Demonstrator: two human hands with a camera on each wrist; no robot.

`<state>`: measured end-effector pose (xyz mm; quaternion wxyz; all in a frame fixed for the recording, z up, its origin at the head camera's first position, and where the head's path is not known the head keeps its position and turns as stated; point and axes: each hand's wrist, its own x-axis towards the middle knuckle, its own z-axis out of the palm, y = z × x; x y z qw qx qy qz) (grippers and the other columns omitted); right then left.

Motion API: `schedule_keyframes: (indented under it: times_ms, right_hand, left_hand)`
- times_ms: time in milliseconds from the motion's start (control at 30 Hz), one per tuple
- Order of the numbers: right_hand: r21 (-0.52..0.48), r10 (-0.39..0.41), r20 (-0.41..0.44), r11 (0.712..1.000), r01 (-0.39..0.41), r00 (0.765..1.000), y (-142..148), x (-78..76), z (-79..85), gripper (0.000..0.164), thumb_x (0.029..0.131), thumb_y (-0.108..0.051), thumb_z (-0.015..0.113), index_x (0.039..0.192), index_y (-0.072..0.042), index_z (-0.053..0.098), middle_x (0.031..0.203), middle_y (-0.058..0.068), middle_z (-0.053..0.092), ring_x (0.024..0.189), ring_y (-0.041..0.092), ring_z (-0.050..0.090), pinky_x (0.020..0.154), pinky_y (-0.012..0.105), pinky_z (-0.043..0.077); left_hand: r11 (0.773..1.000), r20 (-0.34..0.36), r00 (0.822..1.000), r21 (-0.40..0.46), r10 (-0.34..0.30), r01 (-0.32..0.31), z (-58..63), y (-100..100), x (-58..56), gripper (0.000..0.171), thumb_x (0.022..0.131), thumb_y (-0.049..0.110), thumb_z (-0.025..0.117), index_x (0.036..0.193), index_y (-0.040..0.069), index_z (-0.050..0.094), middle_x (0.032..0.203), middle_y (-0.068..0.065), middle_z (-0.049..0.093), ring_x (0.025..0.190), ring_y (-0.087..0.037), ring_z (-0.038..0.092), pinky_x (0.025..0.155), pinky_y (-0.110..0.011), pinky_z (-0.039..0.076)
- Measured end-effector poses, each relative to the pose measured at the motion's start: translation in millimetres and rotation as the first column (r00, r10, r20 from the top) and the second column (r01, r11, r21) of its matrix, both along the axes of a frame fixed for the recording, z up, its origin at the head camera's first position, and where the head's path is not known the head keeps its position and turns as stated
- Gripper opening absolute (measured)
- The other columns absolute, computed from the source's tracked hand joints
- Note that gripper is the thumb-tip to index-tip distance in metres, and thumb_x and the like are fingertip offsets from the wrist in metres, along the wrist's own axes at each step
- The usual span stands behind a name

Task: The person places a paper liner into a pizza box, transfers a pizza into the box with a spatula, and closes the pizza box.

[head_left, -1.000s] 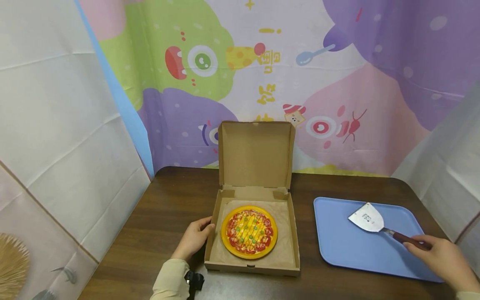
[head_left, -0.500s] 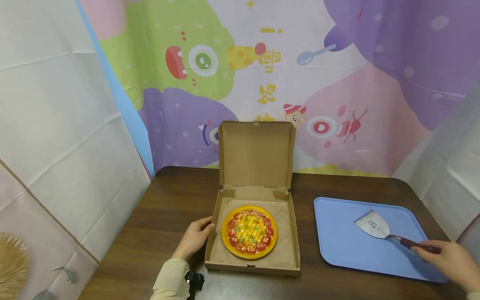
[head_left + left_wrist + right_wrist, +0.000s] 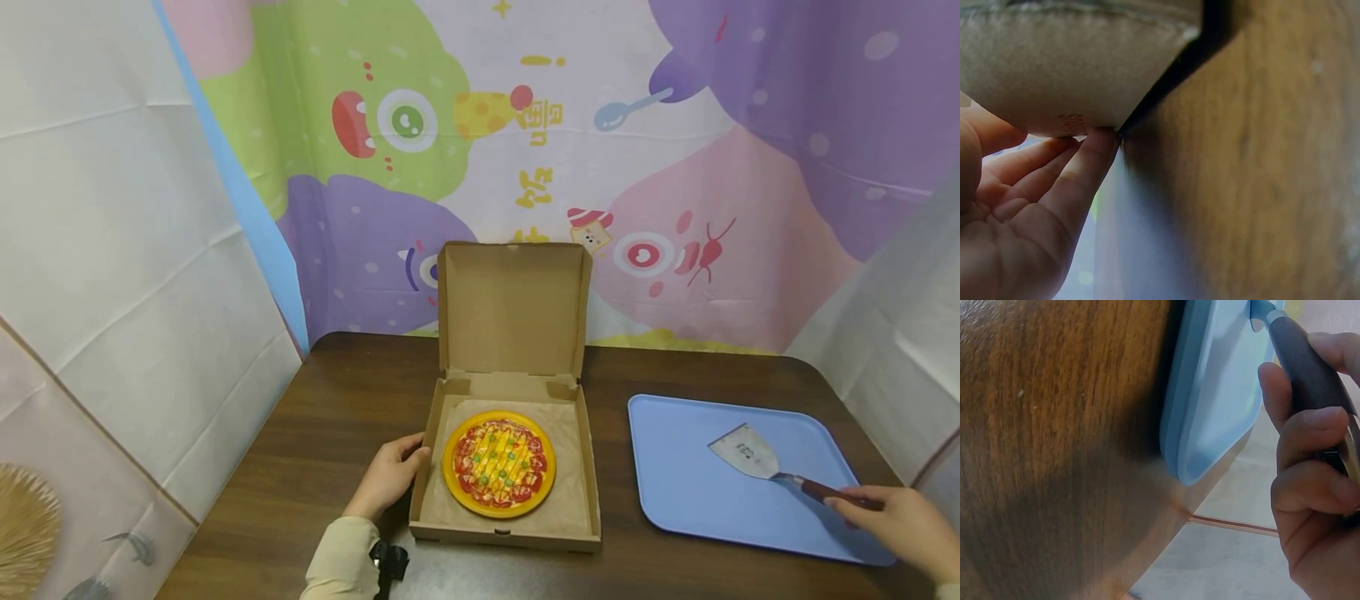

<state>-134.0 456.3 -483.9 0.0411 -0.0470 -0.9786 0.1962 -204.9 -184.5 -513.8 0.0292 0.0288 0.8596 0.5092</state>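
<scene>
Two bare hands reach over a dark wood-grain tabletop [image 3: 352,383], one at a cardboard pizza box [image 3: 540,540] and one at a spatula [image 3: 745,452]. The left hand [image 3: 384,477] rests against the outside of the box's left wall, its fingers [image 3: 1079,169] extended rather than curled, their tips touching the cardboard low down in the left wrist view, near some red print. A cream sleeve [image 3: 337,560] covers that forearm, and a black strap [image 3: 392,562] shows at the wrist. The box stands open, its lid [image 3: 513,312] raised at the back; inside, a round pizza [image 3: 498,458] with an orange-yellow rim lies on brown paper [image 3: 566,504], topped with red slices, green dots and yellow stripes. The right hand [image 3: 896,518] grips the spatula by its dark brown handle [image 3: 817,490], fingers curled round it. The metal blade, with small dark markings, points left and away from the person, over a blue rectangular tray [image 3: 697,521] to the right of the box; whether the blade touches the tray is hard to tell. Tray and box sit apart. Behind the tabletop hangs a curtain [image 3: 660,175] printed with green, purple and pink cartoon creatures.
</scene>
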Motion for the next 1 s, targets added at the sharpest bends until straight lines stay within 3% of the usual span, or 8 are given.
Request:
schedule_keyframes:
  times_ms: [267, 500, 767, 900, 1000]
  right_hand:
    - [0.014, 0.001, -0.001, 1.000, -0.001, 1.000, 0.5, 0.6, 0.5, 0.037, 0.087, -0.028, 0.072, 0.091, 0.010, 0.073, 0.066, 0.002, 0.064, 0.051, 0.005, 0.037, 0.046, 0.025, 0.032]
    - [0.052, 0.017, 0.063, 0.998, -0.020, 0.998, -0.3, -1.8, 6.9, 0.042, 0.088, -0.030, 0.071, 0.094, 0.012, 0.071, 0.073, 0.015, 0.068, 0.062, 0.014, 0.048, 0.051, 0.025, 0.037]
    - [0.051, 0.002, -0.025, 0.999, -0.001, 1.000, -1.9, -0.6, 8.5, 0.042, 0.087, -0.031, 0.071, 0.096, 0.010, 0.071, 0.075, 0.018, 0.070, 0.063, 0.016, 0.051, 0.053, 0.028, 0.039]
    - [0.050, -0.022, -0.065, 0.998, 0.025, 0.998, -2.2, -0.1, 9.6, 0.043, 0.087, -0.033, 0.071, 0.097, 0.010, 0.071, 0.077, 0.026, 0.069, 0.063, 0.021, 0.057, 0.055, 0.036, 0.045]
    - [0.059, -0.041, -0.084, 0.997, 0.046, 0.996, -4.3, -0.1, 12.0, 0.043, 0.089, -0.032, 0.069, 0.096, 0.010, 0.070, 0.079, 0.032, 0.068, 0.064, 0.032, 0.063, 0.057, 0.046, 0.048]
  left_hand:
    - [1.000, 0.003, 1.000, -0.001, -0.001, 0.001, 0.3, 0.4, -0.1, 0.038, 0.099, 0.012, 0.055, 0.132, -0.007, 0.057, 0.130, -0.023, 0.062, 0.123, -0.037, 0.057, 0.104, -0.053, 0.045]
    - [1.000, -0.001, 1.000, -0.005, -0.009, 0.009, 1.8, 0.8, -0.5, 0.038, 0.099, 0.011, 0.055, 0.132, -0.007, 0.057, 0.129, -0.023, 0.062, 0.122, -0.036, 0.058, 0.104, -0.052, 0.046]
    - [1.000, -0.005, 1.000, -0.026, -0.012, 0.012, 2.5, -0.7, -1.5, 0.038, 0.099, 0.012, 0.056, 0.132, -0.006, 0.057, 0.129, -0.023, 0.063, 0.122, -0.036, 0.058, 0.103, -0.052, 0.046]
    - [0.999, -0.022, 0.999, -0.034, -0.026, 0.025, 1.5, -1.9, -2.2, 0.037, 0.098, 0.011, 0.056, 0.131, -0.007, 0.058, 0.127, -0.023, 0.064, 0.120, -0.036, 0.059, 0.103, -0.052, 0.047]
    - [0.999, -0.030, 0.999, -0.039, -0.030, 0.028, 1.2, -2.1, -3.1, 0.037, 0.098, 0.011, 0.057, 0.130, -0.007, 0.058, 0.126, -0.023, 0.064, 0.119, -0.036, 0.060, 0.102, -0.052, 0.047]
